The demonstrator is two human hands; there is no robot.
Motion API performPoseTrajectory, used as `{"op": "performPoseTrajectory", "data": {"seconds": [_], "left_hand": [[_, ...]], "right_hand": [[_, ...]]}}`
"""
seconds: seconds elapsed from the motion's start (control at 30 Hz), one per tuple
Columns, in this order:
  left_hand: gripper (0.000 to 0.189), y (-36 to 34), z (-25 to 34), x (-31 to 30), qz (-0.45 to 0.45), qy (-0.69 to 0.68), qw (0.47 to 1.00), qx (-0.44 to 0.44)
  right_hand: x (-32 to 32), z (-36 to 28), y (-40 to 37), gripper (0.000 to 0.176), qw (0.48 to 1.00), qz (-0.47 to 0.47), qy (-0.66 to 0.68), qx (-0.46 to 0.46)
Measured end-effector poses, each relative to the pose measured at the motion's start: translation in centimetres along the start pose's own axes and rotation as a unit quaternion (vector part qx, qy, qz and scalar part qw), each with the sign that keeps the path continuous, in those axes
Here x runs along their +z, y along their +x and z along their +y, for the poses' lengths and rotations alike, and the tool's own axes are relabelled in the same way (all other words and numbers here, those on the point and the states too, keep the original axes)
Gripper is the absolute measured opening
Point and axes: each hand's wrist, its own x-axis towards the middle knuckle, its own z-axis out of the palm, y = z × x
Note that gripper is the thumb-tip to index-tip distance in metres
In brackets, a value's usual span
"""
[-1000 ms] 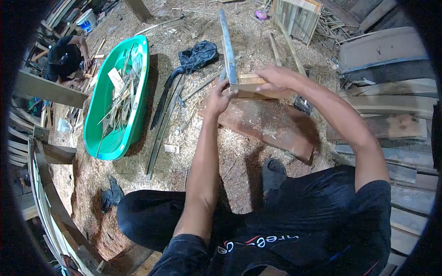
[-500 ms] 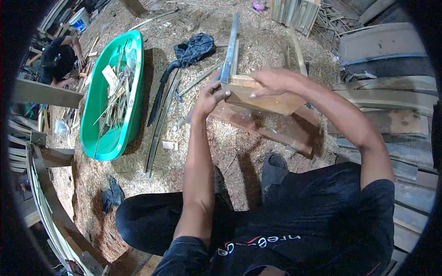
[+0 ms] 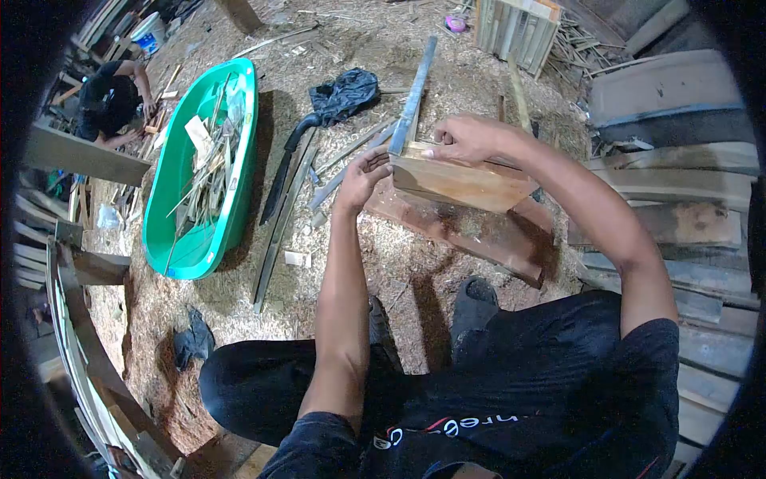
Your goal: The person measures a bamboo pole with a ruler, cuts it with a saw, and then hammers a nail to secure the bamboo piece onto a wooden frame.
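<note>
A wooden board (image 3: 463,185) with a smooth pale-brown face stands on edge ahead of me. A long blue-grey strip (image 3: 414,92) meets its left end and runs away from me. My left hand (image 3: 363,180) is closed around that corner, thumb on the near side and fingers at the end. Over the board's top edge, my right hand (image 3: 471,140) has its fingers curled and thumb low, near a thin pale piece behind the board; whatever lies between the fingers is hidden. Underneath is a wide reddish plank (image 3: 447,226).
A green tub (image 3: 152,231) full of wood scraps stands at left, beside a black-handled saw-like tool (image 3: 279,180) and a black plastic bag (image 3: 347,92). Stacked planks (image 3: 670,227) line the right. Another person (image 3: 108,104) crouches at upper left. Shavings cover the floor.
My right hand has drawn back from the board's face to its top edge, its fingers more curled. My left hand stays at the corner. The view has shifted slightly.
</note>
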Motion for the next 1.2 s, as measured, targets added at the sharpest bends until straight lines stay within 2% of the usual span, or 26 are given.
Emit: {"op": "performPoseTrajectory", "data": {"seconds": [0.07, 0.17, 0.2, 0.3, 0.4, 0.43, 0.57, 0.6, 0.7, 0.73, 0.83, 0.87, 0.93, 0.97, 1.03, 1.1, 1.13, 1.17, 1.2], "left_hand": [[0.040, -0.6, 0.7, -0.1, 0.018, 0.002, 1.000, 0.007], [0.041, -1.2, 2.2, -0.1, 0.062, -0.064, 0.996, 0.017], [0.035, -1.6, 3.0, 0.3, 0.097, -0.044, 0.994, 0.025], [0.029, -1.6, 2.4, 0.7, 0.082, 0.029, 0.993, 0.082], [0.029, -1.5, 1.6, 0.8, 0.078, 0.111, 0.981, 0.137], [0.030, -1.5, 1.6, 0.8, 0.075, 0.138, 0.975, 0.155], [0.026, -2.7, 2.9, 0.5, 0.064, 0.099, 0.989, 0.095], [0.026, -2.6, 2.4, 0.1, 0.078, 0.102, 0.985, 0.114], [0.028, -2.4, 1.7, -1.6, 0.123, 0.039, 0.988, 0.080], [0.030, -2.1, 1.6, -2.4, 0.138, 0.049, 0.985, 0.094], [0.026, 0.5, 1.7, -5.6, 0.219, 0.104, 0.969, 0.039], [0.026, 1.8, 1.7, -7.4, 0.213, 0.189, 0.956, 0.067], [0.029, 3.5, 1.5, -10.8, 0.222, 0.332, 0.917, 0.000], [0.031, 4.2, 1.4, -12.4, 0.220, 0.415, 0.882, -0.044], [0.035, 5.8, 1.5, -15.0, 0.200, 0.424, 0.872, -0.140], [0.034, 6.6, 0.3, -16.8, 0.218, 0.484, 0.842, -0.094], [0.034, 6.2, 1.4, -16.3, 0.225, 0.447, 0.864, -0.061], [0.033, 6.8, 0.1, -17.0, 0.247, 0.423, 0.870, -0.051], [0.033, 7.1, -0.7, -17.3, 0.241, 0.433, 0.867, -0.043]], "right_hand": [[-0.4, -1.5, 0.3, 0.044, 0.999, 0.016, -0.026, 0.039], [0.1, -3.1, 0.9, 0.026, 0.970, 0.237, -0.004, -0.053], [0.0, -4.0, 1.2, 0.019, 0.966, 0.249, 0.010, -0.073], [1.2, -4.5, 3.4, 0.018, 0.958, 0.258, -0.016, -0.121], [0.9, -4.9, 4.7, 0.018, 0.984, 0.171, 0.008, -0.050], [0.7, -5.1, 4.7, 0.018, 0.983, 0.171, 0.002, -0.059], [1.0, -5.8, 5.7, 0.016, 0.982, 0.172, -0.010, -0.074], [1.1, -6.0, 6.0, 0.016, 0.983, 0.173, -0.009, -0.069], [1.0, -7.2, 7.4, 0.014, 0.971, 0.207, -0.003, -0.123], [0.7, -8.1, 8.6, 0.014, 0.983, 0.168, 0.004, -0.078], [-0.1, -9.8, 13.3, 0.017, 0.985, 0.155, -0.056, -0.051], [0.0, -10.3, 14.8, 0.018, 0.986, 0.148, -0.063, -0.040], [-0.2, -10.9, 18.4, 0.019, 0.987, 0.144, -0.076, -0.013], [0.2, -10.7, 20.6, 0.020, 0.985, 0.161, -0.053, 0.014], [0.9, -10.4, 24.8, 0.022, 0.978, 0.197, -0.007, 0.072], [2.4, -10.9, 26.8, 0.026, 0.942, 0.273, 0.113, 0.159], [5.1, -9.7, 29.2, 0.026, 0.926, 0.335, 0.088, 0.149], [8.0, -8.4, 31.5, 0.026, 0.907, 0.393, 0.061, 0.139], [10.1, -7.5, 32.6, 0.025, 0.901, 0.409, 0.026, 0.143]]}}
